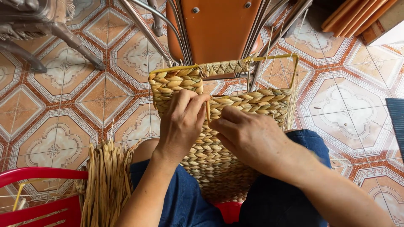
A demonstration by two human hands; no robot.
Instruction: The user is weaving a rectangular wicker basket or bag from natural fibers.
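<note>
We see a half-woven basket (pixel 219 138) of thick, plaited straw-coloured strands, rough and ropey, built on a thin yellow wire frame (pixel 294 67) whose bare rectangular rim stands above the finished weave. The basket rests on the person's lap, between knees in blue denim (pixel 181 201), with its long axis running away from the body so that its open frame end points toward the orange chair (pixel 214 29) ahead. We note a flat braid (pixel 225 67) along the far rim of the frame. The left hand (pixel 181 126) lies on the woven wall with fingers curled narrow, pinching a single upright strand (pixel 207 111) near the middle of the weave. The right hand (pixel 248 136) rests just beside it, touching the weave, its fingers folded tight against the plaited rows; we cannot tell whether it grips a strand of its own. A bundle of loose dried straw (pixel 107 185) stands at the left knee, ribbed and flat-bladed, touching a red plastic chair (pixel 38 193) in the near left corner of the floor. The floor (pixel 63 84) is glossy tile patterned in orange, cream and brown.
</note>
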